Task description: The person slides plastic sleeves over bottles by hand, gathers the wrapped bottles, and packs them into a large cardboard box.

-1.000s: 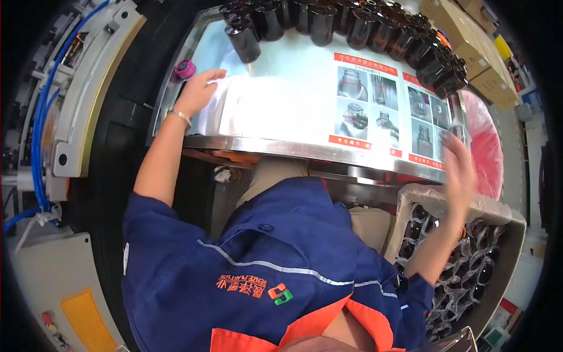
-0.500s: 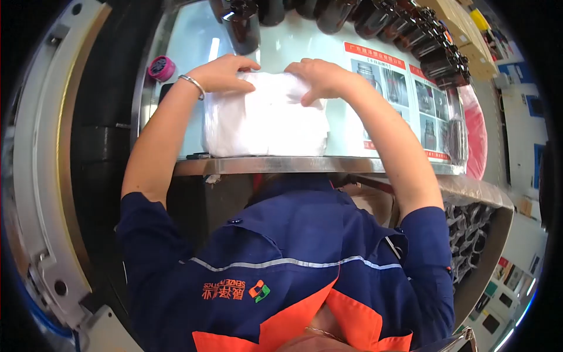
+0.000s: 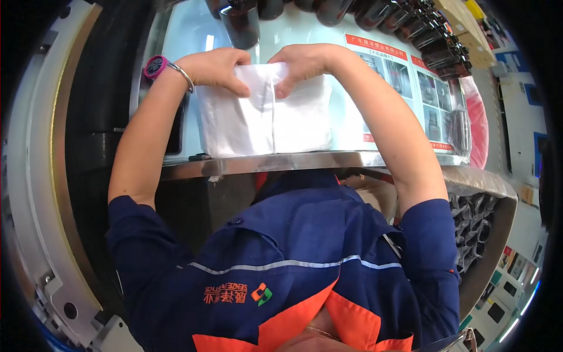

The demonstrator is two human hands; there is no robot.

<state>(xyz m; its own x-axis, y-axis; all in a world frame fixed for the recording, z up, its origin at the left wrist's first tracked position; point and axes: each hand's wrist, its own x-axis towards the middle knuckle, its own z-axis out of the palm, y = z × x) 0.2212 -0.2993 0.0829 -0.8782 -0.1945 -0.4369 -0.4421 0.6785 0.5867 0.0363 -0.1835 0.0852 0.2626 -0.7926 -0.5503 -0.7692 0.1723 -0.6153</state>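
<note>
A stack of folded white thin plastic bags (image 3: pixel 240 126) lies on the light tabletop, close to its front edge. A crease or gap runs down its middle. My left hand (image 3: pixel 214 69), with a bangle at the wrist, grips the far left part of the stack. Its thumb lies on top and the fingers curl over the far edge. My right hand (image 3: pixel 302 63) holds the far edge right of the crease, thumb pressed on the top and fingers mostly out of sight behind. The two thumbs point toward each other, a small distance apart.
Several dark brown bottles (image 3: pixel 241 26) stand along the far side. A pink round item (image 3: pixel 155 67) is by my left wrist. Printed sheets with bottle pictures (image 3: pixel 404 82) lie at right. A metal rim (image 3: pixel 246 163) edges the table; a box of wrapped items (image 3: pixel 469 234) is below right.
Both hands have moved slightly away from me and closed on the far edge of the bags. That edge is now raised and straighter, and the middle crease shows clearly.
</note>
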